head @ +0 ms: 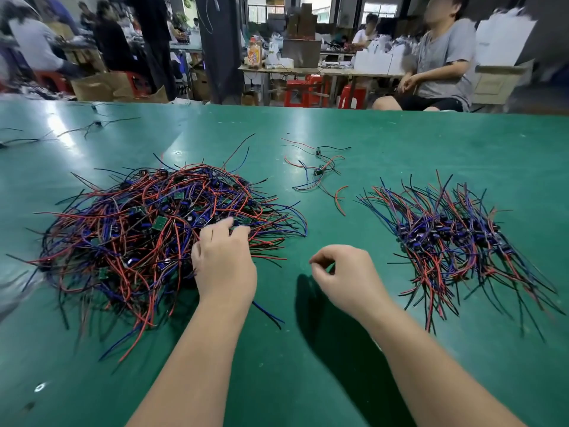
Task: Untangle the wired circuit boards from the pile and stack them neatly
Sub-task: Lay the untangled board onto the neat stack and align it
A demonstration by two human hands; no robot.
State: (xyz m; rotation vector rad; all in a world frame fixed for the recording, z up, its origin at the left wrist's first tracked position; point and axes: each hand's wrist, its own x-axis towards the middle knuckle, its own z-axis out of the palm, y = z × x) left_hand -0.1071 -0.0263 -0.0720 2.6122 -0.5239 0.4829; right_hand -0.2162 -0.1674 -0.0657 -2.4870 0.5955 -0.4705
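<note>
The left hand (223, 263) lies on the near right edge of the pile (147, 229), fingers (231, 224) stretched almost straight and touching the red, blue and black wires. No grasp shows, so it reads as released. The right hand (345, 275) hovers just above the table (400, 143) between pile and stack, loosely curled with thumb close to forefinger, and nothing is visible in it.

The pile sits to the left, a loose tangle with small green boards showing through. The stack (455, 238) is well apart on the right, its wires fanned roughly one way and the dark board parts lined up through the middle. Between them, farther back, lie a few loose boards (318, 171) with trailing wires, and more stray wires (92, 126) lie at the far left.

Cardboard boxes (101, 86) stand on the floor beyond the table – their contents cannot be made out.

The table is covered in green, with glare streaks on it. Behind it is a busy workshop with red stools (300, 92), cluttered benches, and a seated person (443, 57) in a grey shirt – others work farther back
</note>
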